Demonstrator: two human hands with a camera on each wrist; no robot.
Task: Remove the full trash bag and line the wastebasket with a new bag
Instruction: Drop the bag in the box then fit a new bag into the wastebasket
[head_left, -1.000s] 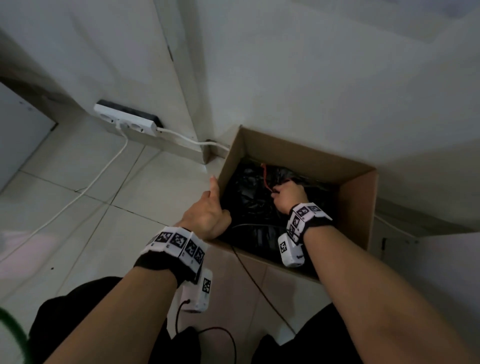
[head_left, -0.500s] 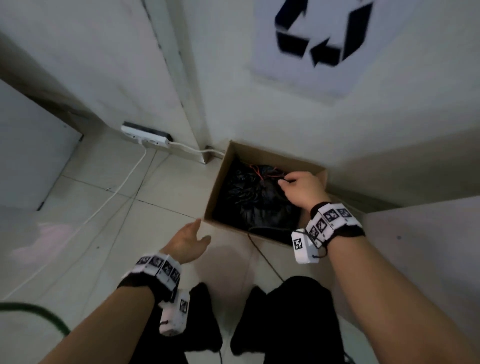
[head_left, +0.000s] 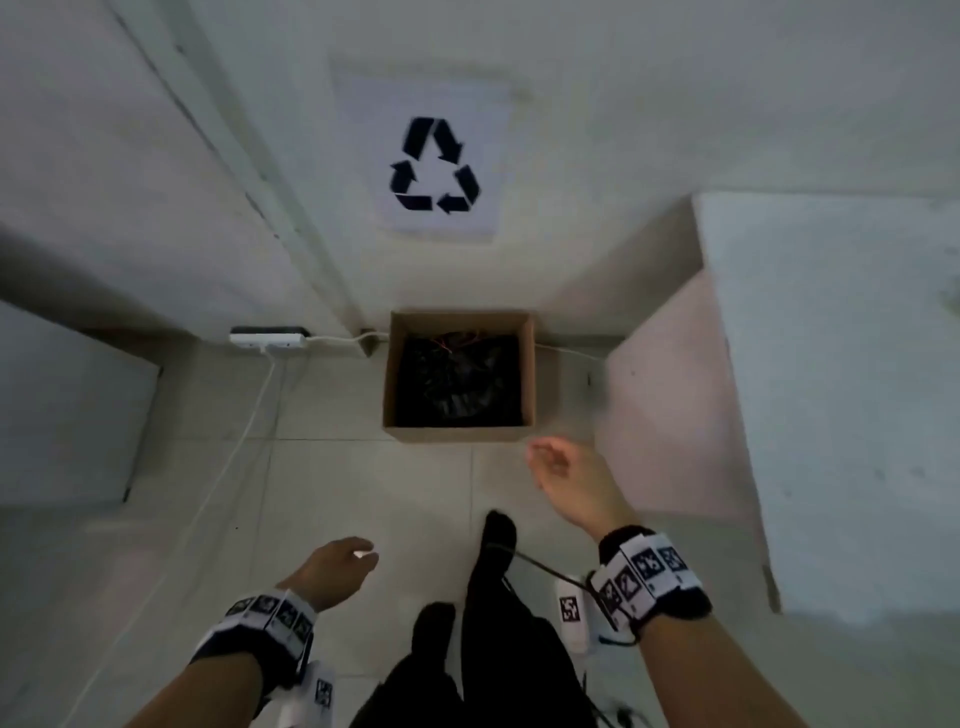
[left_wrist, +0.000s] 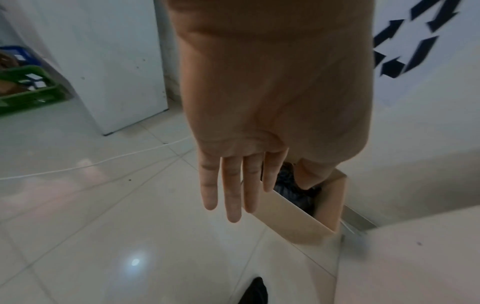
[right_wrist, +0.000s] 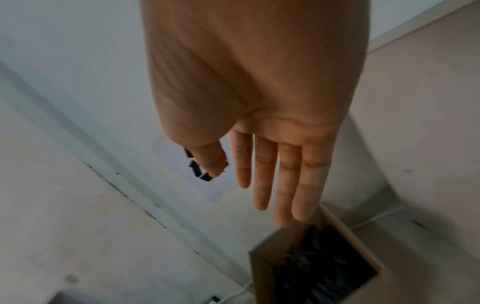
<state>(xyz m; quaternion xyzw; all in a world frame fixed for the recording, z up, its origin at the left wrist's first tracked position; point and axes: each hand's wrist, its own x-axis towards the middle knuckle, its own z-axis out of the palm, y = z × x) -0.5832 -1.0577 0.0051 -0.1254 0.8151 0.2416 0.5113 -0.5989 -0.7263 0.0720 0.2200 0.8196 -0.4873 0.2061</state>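
**Both hands free, bag left in the box**

Nothing is held by either hand. The left hand (head_left: 337, 569) is seen low over the floor tiles (head_left: 322, 483), its fingers (left_wrist: 232, 185) straight and loosely together, touching nothing. The right hand (head_left: 569, 480) is raised in the air just short of the box (head_left: 460, 434), its fingers (right_wrist: 285, 181) extended and relaxed, with the thumb set slightly apart; no contact with the box is made.

The cardboard box is stood on the floor against the wall, open at the top. The black bag (head_left: 457, 382) is lodged inside it, gathered at the top, with thin red strands visible at the gather.

A recycling sign (head_left: 434, 166) is fixed to the wall above the box. A white power strip (head_left: 267, 340) is laid at the wall's foot to the left, with a white cable (head_left: 228, 457) run across the tiles. A pale cabinet (head_left: 675, 405) is stood close on the box's right. Dark-clad legs (head_left: 493, 597) are seen between the forearms.
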